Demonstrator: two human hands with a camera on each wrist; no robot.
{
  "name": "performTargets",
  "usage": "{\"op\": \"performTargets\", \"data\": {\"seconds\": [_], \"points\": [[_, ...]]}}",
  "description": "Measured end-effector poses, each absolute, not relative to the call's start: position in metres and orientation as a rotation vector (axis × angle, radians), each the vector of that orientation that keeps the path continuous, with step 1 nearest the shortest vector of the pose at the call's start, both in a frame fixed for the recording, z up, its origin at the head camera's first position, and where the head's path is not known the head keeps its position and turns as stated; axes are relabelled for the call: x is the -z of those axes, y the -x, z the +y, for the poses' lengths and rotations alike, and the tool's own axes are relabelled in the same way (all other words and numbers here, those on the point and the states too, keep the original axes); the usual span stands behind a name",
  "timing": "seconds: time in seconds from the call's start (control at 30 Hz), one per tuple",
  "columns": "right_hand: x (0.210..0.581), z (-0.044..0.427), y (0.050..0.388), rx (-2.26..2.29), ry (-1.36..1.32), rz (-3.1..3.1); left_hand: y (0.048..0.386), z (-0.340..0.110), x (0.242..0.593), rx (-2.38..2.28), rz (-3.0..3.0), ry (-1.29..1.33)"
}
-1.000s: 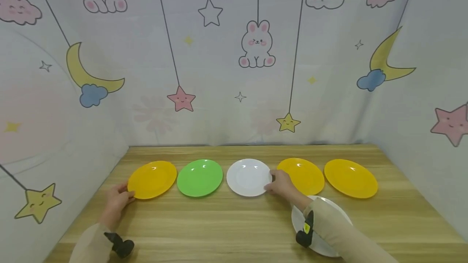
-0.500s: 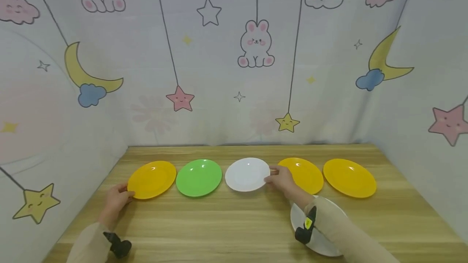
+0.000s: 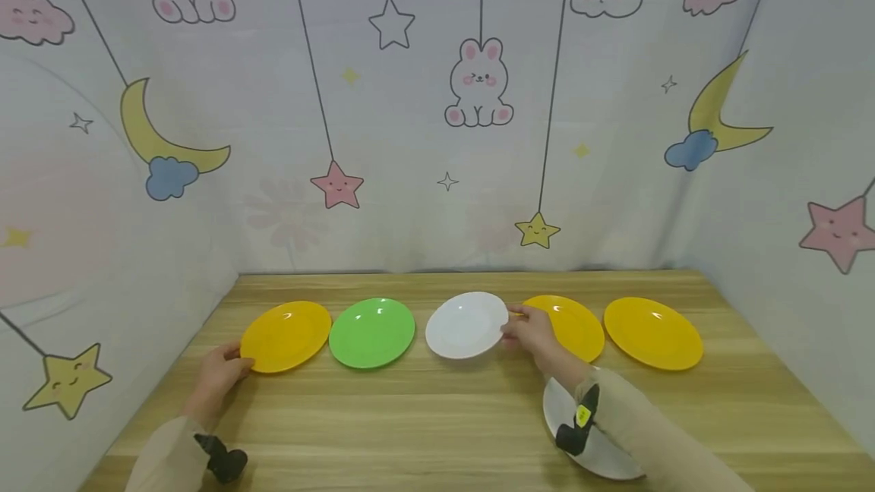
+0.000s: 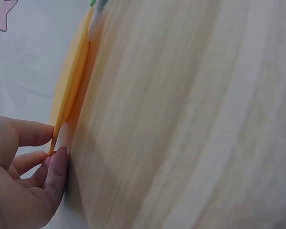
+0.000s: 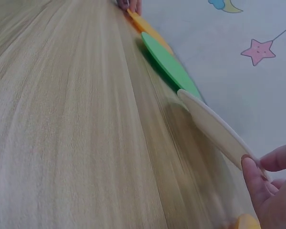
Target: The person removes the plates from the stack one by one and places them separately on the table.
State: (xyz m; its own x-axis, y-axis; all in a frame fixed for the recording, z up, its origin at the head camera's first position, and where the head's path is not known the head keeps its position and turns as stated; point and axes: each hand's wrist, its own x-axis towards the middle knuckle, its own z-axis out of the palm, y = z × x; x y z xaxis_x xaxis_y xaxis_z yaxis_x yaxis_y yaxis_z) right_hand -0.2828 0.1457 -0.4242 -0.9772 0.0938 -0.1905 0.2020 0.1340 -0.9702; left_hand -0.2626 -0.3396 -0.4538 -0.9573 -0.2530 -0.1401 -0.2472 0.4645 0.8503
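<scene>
My right hand (image 3: 536, 332) pinches the right rim of a white plate (image 3: 467, 325), which is tilted and raised off the table. In the right wrist view the thumb and fingers hold that white plate (image 5: 214, 124) by its edge. At the far left my left hand (image 3: 220, 374) grips the near left rim of a yellow plate (image 3: 285, 336). The left wrist view has this yellow plate (image 4: 71, 76) edge-on, its rim between thumb and fingers. Between the two held plates lies a green plate (image 3: 372, 332).
Right of the held white plate lie two yellow plates, one (image 3: 574, 329) partly behind my right hand and another (image 3: 652, 332) at the far right. A second white plate (image 3: 595, 450) lies under my right forearm, partly hidden. A printed curtain (image 3: 410, 234) borders the wooden table (image 3: 383, 431).
My right hand has lifted the white plate off the table, and its right side now tips up. The left hand stays at the yellow plate's rim.
</scene>
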Motion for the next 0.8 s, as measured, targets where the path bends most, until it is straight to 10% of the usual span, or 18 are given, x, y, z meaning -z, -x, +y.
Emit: {"op": "performTargets", "data": {"seconds": [0.8], "points": [[0.438,0.141,0.285,1.673,-0.247,2.646,0.262,-0.341,0.455,1.494,-2.680,-0.441]]}}
